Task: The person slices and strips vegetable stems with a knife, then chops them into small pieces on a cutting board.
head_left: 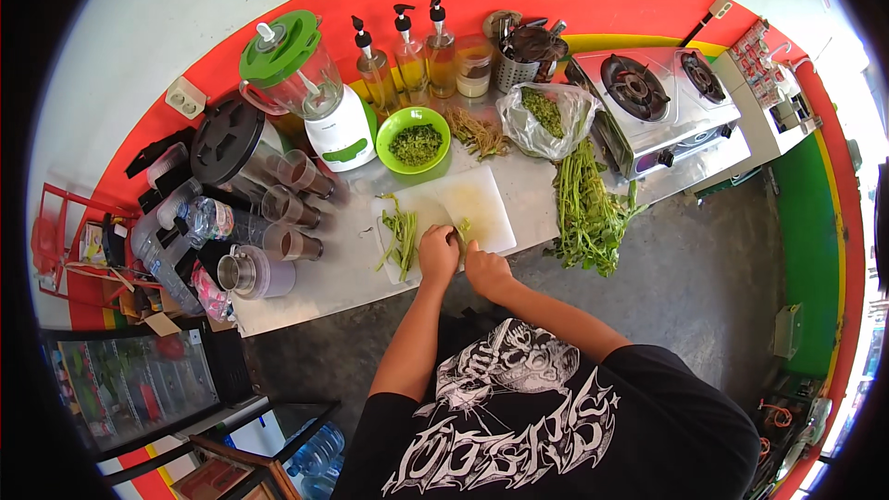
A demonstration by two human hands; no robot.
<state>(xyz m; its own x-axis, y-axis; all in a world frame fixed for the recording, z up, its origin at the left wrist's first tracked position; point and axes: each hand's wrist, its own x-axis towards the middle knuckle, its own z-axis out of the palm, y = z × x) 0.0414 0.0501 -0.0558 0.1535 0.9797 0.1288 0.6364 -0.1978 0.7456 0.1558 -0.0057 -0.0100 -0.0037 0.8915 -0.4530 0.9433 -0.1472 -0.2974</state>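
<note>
Metal table (532, 208): white cutting board (491, 208), green bowl (428, 168), blender (339, 141), gas stove (669, 132), leafy bunch (593, 213).

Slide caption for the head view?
Left hand and right hand at a white cutting board, green stalks to their left.

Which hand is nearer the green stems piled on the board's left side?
Left. The left hand is just right of the stem pile; the right hand is farther right.

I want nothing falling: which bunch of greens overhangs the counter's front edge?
The large leafy bunch right of the white board: it overhangs the counter, unlike the smaller stalk pile on the board.
</note>
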